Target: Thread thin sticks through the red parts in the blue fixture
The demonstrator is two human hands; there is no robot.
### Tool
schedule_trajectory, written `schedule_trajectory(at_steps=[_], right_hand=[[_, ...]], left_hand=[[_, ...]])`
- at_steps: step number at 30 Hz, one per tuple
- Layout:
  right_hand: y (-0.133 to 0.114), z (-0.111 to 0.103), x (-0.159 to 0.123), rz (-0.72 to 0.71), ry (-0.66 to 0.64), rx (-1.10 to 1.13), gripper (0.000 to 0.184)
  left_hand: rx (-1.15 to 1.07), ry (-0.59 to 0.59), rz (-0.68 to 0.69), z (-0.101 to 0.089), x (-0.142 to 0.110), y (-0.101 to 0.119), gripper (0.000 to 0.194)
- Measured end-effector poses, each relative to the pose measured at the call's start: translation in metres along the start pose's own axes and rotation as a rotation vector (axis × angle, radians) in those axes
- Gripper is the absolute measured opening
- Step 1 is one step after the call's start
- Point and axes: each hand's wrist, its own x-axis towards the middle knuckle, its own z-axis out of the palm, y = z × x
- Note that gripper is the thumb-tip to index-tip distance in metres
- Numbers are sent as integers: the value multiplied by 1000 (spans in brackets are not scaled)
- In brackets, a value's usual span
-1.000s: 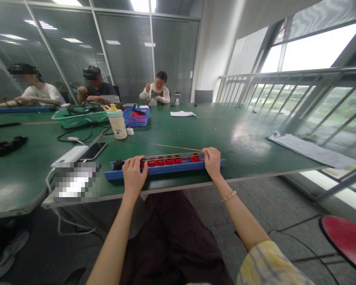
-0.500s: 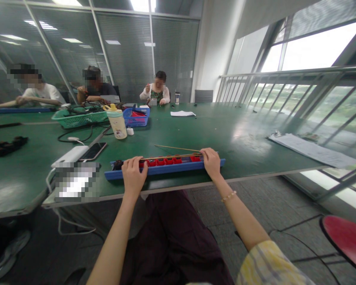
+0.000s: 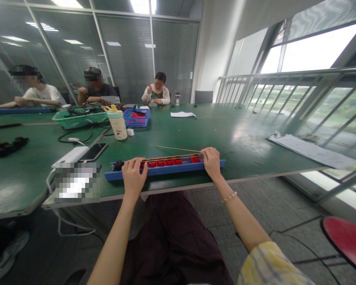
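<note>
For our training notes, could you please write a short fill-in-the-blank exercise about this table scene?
1. The left hand and right hand rest on a long ____ tray.
2. The basket holding cables is ____.
3. A ____ circles the right wrist.

Missing words: blue; green; bracelet.

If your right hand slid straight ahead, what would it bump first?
Probably the flat white paper sheet on the green table, though depth is hard to judge. The right hand rests on the long blue plastic tray; the thin tan rod lies just left of its path.
</note>
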Motion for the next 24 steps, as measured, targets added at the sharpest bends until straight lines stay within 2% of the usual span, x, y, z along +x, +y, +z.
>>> schedule_trajectory(at_steps=[8, 17, 24], right_hand=[[1, -4, 7, -9, -9, 28, 27], [-7, -2, 7, 62, 108, 88, 29], [-7, -1, 3, 57, 94, 92, 27]], left_hand=[[2, 4, -4, -1, 0, 0, 30], [-20, 36, -59, 1, 0, -2, 52], [-31, 21, -74, 1, -1, -2, 55]])
